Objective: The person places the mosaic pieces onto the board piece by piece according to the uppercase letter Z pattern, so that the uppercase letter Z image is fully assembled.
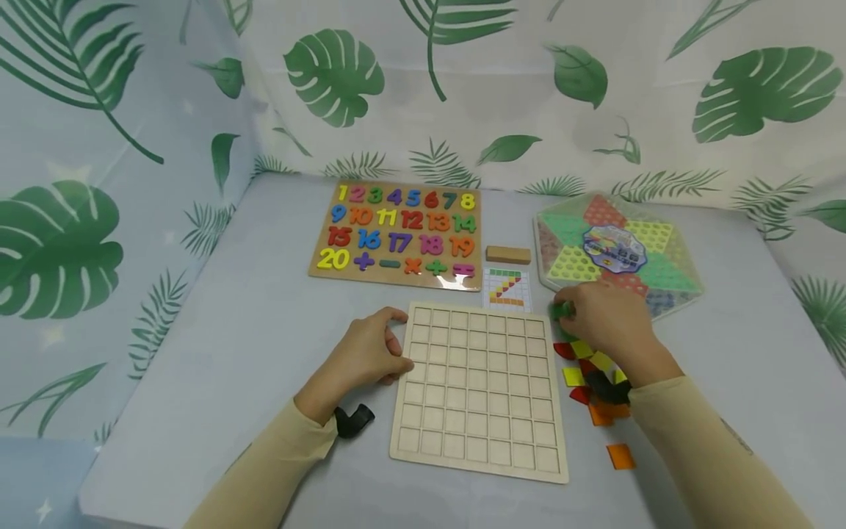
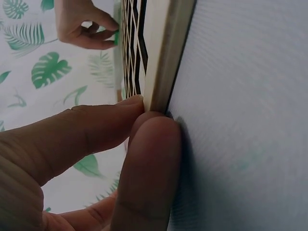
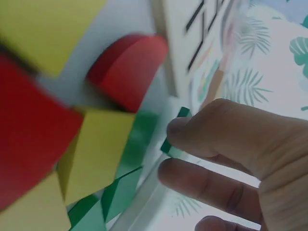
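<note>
A pale wooden grid board (image 1: 487, 382) with square recesses lies on the table, its recesses bare. At its left edge my left hand (image 1: 365, 351) pinches the rim between thumb and fingers, which the left wrist view shows close up. Beyond the board's upper right corner, my right hand (image 1: 611, 317) holds a small green block (image 3: 183, 112) between thumb and finger. Under and around the right forearm lie loose pieces: yellow blocks (image 1: 573, 377), red rounded pieces (image 1: 564, 350) and orange squares (image 1: 620, 456). More green pieces (image 3: 122, 192) show in the right wrist view.
A pattern card (image 1: 507, 290) lies just above the board, below a brown wooden bar (image 1: 508, 255). Farther back sit a number puzzle (image 1: 396, 235) and a hexagonal game board (image 1: 562, 220) beside the right hand. A leaf-print curtain (image 1: 423, 110) stands behind the table.
</note>
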### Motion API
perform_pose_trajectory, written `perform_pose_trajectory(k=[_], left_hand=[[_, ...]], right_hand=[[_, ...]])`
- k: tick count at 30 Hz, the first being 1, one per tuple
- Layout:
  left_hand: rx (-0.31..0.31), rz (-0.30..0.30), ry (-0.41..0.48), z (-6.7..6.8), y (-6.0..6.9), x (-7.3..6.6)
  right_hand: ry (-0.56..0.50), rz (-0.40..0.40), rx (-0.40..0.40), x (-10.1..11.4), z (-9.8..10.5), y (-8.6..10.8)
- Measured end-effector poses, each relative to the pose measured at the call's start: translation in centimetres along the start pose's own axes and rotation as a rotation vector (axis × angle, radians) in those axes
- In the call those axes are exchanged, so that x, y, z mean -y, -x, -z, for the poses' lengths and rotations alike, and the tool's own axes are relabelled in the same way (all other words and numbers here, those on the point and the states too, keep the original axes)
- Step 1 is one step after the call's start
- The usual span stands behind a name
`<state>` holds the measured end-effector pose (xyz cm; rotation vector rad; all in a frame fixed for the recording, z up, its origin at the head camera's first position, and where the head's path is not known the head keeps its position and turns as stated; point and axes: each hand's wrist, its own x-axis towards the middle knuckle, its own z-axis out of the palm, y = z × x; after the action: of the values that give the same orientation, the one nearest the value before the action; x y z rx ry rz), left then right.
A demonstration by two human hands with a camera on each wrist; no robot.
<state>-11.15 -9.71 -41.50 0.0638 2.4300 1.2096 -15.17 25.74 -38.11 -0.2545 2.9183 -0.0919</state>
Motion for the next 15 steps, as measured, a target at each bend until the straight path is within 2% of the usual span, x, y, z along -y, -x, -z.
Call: perform_pose_trajectory(k=[6,11,15], left_hand=[[-0.006,0.002,0.0,0.1,0.0,-0.2],[-0.007,0.003,-0.002,0.0,0.0,0.0],[-0.003,-0.006,0.002,-0.1,0.0,0.0]], right_hand=[[-0.021,0.037,-0.068,1.8,0.4,0.8],[-0.067,0.132,-0.115,4.3,0.0,0.8],[-0.096,0.204,-0.122,6.1,-0.3,0.4]])
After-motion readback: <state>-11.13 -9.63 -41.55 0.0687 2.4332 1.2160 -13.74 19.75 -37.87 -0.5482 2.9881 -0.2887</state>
